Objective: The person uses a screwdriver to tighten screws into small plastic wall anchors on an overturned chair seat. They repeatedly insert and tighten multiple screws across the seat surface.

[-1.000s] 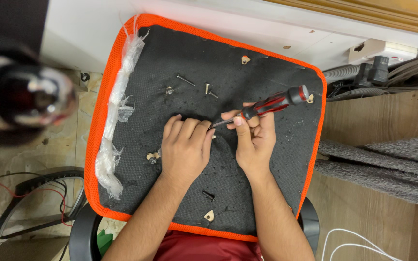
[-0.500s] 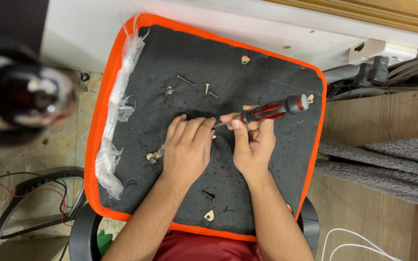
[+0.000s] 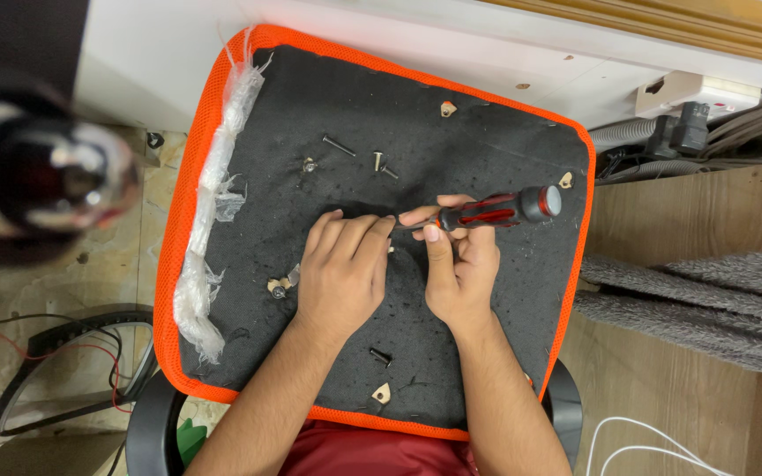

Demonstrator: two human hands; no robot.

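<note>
1. A person is working over an upturned chair seat (image 3: 249,132), a rounded slab with coarse black felt-like fabric and a bright orange mesh border; torn clear plastic wrap (image 3: 213,203) is clinging along its left edge.
2. The right hand (image 3: 460,269) is gripping a screwdriver (image 3: 487,211) with a glossy red-and-black ribbed handle and a round grey cap; thumb and forefinger are closing round the handle's front, the other fingers curling beneath.
3. The screwdriver is lying nearly level above the seat's middle, handle pointing right, its tip hidden between the two hands.
4. The left hand (image 3: 339,275) is resting palm down on the fabric, fingers stretched and close together, fingertips meeting the shaft; whether they are pinching anything cannot be told.
5. Loose hardware is lying about: a dark bolt (image 3: 339,145), a pale screw (image 3: 378,161), a small metal fitting (image 3: 282,284) just beside the left hand, a short black screw (image 3: 381,356) and a tan wedge-shaped piece (image 3: 382,394) near the front edge.
6. Compared with half a second ago, the handle is sitting flatter, while both hands are staying at the same spot.
</note>
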